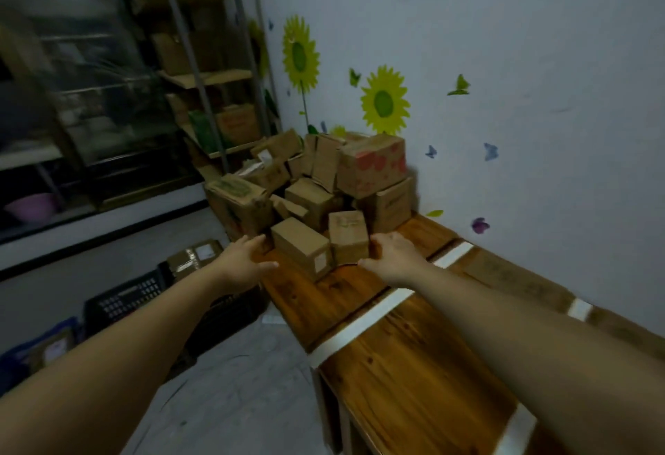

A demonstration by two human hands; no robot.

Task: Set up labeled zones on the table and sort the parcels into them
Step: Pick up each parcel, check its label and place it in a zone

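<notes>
two bare hands flank a pair of small brown cardboard parcels fronting a heaped pile of cartons (370,166) at the far end of a varnished wooden table (414,375). left hand (244,256), spread and empty, hangs just beside the longer parcel (300,247); right hand (394,256), fingers loose, seems to touch the squarer parcel (348,235). white tape strips (363,325) mark zones; sorting looks begun. next: grip, lift, carry across the tape.
</notes>
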